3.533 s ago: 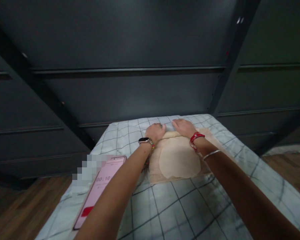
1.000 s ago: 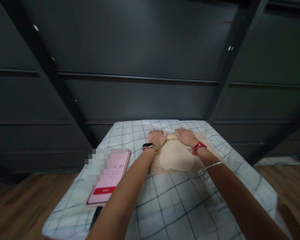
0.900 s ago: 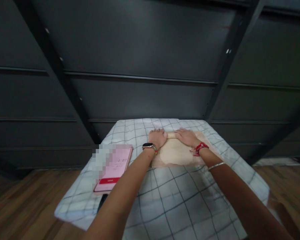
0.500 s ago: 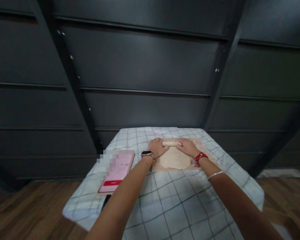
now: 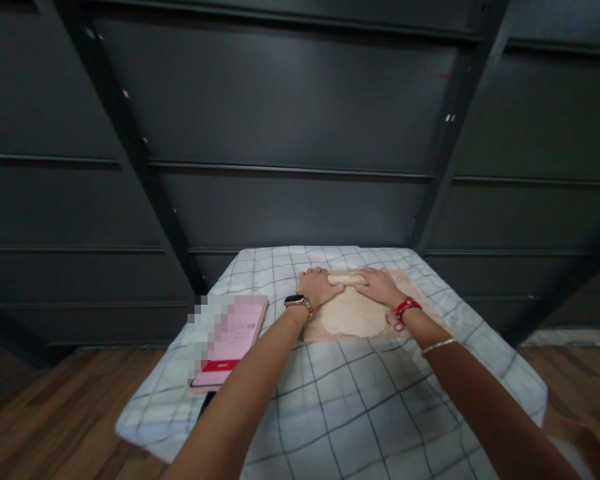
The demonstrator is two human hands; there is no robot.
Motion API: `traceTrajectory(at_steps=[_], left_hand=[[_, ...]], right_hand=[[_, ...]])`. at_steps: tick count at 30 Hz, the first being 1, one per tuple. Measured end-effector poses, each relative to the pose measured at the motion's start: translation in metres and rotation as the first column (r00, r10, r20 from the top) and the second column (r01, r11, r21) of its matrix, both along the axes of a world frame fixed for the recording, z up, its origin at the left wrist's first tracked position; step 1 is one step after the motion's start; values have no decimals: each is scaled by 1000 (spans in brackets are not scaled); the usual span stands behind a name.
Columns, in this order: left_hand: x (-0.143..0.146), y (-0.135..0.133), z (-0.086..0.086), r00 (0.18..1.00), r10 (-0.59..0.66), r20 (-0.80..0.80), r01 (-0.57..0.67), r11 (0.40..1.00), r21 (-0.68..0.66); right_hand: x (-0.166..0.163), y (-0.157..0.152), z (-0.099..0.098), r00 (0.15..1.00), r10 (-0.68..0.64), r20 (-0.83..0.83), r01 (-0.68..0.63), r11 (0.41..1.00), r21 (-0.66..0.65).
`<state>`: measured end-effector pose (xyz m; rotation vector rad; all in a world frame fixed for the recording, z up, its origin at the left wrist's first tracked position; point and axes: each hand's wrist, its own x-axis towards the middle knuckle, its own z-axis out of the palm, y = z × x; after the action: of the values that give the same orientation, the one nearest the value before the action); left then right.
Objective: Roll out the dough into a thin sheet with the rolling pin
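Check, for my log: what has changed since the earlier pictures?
The thumbs of the left hand and right hand have shifted to the near side of the roll. Nothing was visibly let go. The phone stayed on the cloth, the sheet on its mat.

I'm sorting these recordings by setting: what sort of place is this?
Probably an indoor workspace, perhaps a partitioned booth: a dark panelled wall stands just beyond a table draped in checked cloth, and the floor looks like wood.

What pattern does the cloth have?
The cloth is white with a grid of thin dark lines; the head view shows it.
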<state>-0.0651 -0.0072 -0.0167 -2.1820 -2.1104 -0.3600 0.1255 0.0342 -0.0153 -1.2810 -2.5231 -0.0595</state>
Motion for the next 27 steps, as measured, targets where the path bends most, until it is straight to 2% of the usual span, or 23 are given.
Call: traceTrajectory(at_steps=[7, 12, 16, 20, 23, 27], left_hand=[[5, 3, 3, 1000, 30, 9, -29, 998, -52], [4, 3, 8, 1000, 11, 17, -9, 996, -90], [-4, -3, 9, 997, -61, 37, 66, 986, -151], [-10, -9, 8, 993, -118, 29, 122, 975, -186], [-10, -9, 9, 992, -119, 40, 124, 972, -198], [-10, -6, 11, 991, -126, 47, 132, 975, -177]], right_hand=[[-2, -2, -3, 999, -29, -28, 29, 999, 19], [1, 3, -6, 999, 2, -32, -2, 1000, 8], [9, 6, -10, 995, 74, -67, -73, 997, 18], [8, 2, -9, 972, 198, -126, -189, 979, 83], [-4, -2, -4, 957, 282, -74, -269, 951, 151], [-25, 1, 3, 951, 308, -4, -302, 936, 181]])
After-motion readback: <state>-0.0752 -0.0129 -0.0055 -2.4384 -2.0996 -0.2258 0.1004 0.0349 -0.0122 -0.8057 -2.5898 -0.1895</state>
